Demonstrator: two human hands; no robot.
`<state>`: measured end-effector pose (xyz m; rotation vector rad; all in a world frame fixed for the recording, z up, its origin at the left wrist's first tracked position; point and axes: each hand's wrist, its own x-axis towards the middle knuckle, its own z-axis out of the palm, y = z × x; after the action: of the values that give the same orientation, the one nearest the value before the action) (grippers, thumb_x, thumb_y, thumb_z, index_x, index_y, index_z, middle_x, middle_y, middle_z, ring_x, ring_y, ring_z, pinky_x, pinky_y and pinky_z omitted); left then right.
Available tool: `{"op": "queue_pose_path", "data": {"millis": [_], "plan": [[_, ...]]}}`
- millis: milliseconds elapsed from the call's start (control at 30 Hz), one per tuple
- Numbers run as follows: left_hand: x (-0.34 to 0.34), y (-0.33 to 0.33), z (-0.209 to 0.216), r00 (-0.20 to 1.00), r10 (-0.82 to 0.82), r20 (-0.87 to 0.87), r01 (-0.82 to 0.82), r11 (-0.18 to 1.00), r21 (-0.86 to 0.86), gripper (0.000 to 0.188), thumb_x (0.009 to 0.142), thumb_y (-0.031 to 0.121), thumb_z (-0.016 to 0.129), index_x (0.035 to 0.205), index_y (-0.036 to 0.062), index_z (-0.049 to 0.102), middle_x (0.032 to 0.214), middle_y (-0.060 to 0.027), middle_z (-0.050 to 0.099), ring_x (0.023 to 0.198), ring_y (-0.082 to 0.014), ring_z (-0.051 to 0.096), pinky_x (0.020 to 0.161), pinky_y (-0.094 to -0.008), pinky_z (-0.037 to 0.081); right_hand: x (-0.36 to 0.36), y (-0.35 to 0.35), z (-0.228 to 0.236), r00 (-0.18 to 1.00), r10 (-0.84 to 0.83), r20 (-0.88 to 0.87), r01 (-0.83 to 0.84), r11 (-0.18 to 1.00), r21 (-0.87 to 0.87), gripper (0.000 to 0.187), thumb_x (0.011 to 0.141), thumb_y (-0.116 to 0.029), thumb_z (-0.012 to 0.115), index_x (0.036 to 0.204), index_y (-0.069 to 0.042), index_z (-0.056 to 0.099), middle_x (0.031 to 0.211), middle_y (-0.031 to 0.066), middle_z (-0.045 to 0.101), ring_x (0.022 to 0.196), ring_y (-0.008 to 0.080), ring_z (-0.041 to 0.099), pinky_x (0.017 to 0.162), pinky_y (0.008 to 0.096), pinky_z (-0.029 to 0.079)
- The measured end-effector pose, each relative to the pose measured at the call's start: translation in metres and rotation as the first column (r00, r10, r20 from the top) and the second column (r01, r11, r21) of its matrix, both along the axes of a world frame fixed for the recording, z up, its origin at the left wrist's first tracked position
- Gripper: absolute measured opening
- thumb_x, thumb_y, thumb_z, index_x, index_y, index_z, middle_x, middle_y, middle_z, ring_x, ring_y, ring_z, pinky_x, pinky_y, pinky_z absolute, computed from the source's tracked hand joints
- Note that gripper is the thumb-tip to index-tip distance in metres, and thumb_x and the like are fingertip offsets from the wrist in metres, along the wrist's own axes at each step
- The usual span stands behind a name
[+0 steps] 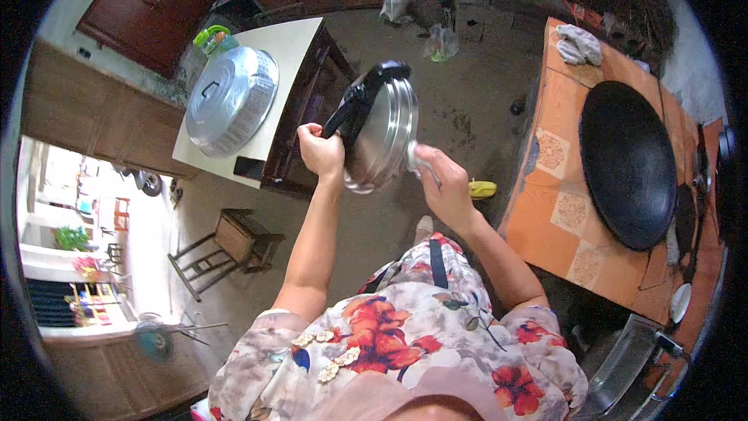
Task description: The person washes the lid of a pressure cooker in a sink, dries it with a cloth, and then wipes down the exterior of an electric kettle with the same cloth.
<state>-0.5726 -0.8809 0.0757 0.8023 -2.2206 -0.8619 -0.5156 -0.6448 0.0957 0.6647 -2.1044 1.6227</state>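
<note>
In front of me, tilted on edge over the floor, is a shiny steel pressure cooker lid (382, 136) with black handle parts. My left hand (321, 152) is closed around its long black handle. On the lid's right side, my right hand (449, 187) pinches a small white piece (413, 157), against or very near the steel rim. Whether the white piece is cloth or sponge I cannot tell, since my fingers hide part of it.
At the right, a black wok (628, 164) and a crumpled cloth (579, 45) rest on an orange tiled counter (538, 218). A large metal lid (231, 97) lies on the pale table (302, 43) at the left. A wooden chair (234, 242) and a yellow shoe (483, 189) are on the floor.
</note>
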Motion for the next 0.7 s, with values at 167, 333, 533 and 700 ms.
{"op": "queue_pose_path", "data": {"millis": [167,333,533,700], "plan": [[-0.083,-0.032,-0.004,0.991,-0.128,-0.048,0.131,0.991,0.043,0.035,0.066,0.006,0.078,0.093,0.0052,0.055,0.086,-0.0096,0.062,0.081,-0.0269,0.062,0.075,-0.0372,0.048,-0.084,0.023,-0.042,0.882,0.06,0.467,0.066,0.966,-0.25,0.028,0.084,0.01,0.051,0.108,0.003,0.062,0.098,0.0161,0.067,0.09,0.026,0.068,0.081,0.0333,0.053],[-0.135,-0.028,0.037,0.997,-0.076,0.015,0.077,0.961,-0.266,0.032,0.064,0.001,0.073,0.089,0.0058,0.053,0.079,-0.0086,0.059,0.075,-0.0288,0.061,0.071,-0.0389,0.047,-0.21,0.011,-0.004,0.962,-0.229,0.148,0.239,0.97,-0.051,0.025,0.09,0.003,0.052,0.111,-0.002,0.064,0.115,0.0161,0.064,0.107,0.0271,0.062,0.09,0.0345,0.049],[-0.248,-0.035,0.039,0.979,-0.203,-0.021,0.188,0.938,-0.292,0.031,0.061,-0.003,0.065,0.086,0.0098,0.053,0.08,-0.0078,0.059,0.077,-0.0312,0.058,0.071,-0.0415,0.044,-0.385,-0.067,-0.011,0.974,0.003,-0.226,0.04,0.982,0.185,0.023,0.086,0.001,0.055,0.106,-0.002,0.065,0.118,0.0167,0.062,0.112,0.0361,0.056,0.098,0.0417,0.044],[-0.367,-0.076,0.05,0.96,-0.268,0.081,0.277,0.871,-0.406,0.031,0.061,-0.005,0.06,0.088,0.0095,0.054,0.078,-0.0099,0.057,0.081,-0.0314,0.058,0.073,-0.0425,0.041,-0.516,-0.079,-0.017,0.993,-0.085,0.084,0.059,0.96,0.274,0.022,0.085,0.004,0.053,0.103,0.002,0.066,0.102,0.0161,0.067,0.098,0.0284,0.064,0.083,0.0348,0.051]]}}
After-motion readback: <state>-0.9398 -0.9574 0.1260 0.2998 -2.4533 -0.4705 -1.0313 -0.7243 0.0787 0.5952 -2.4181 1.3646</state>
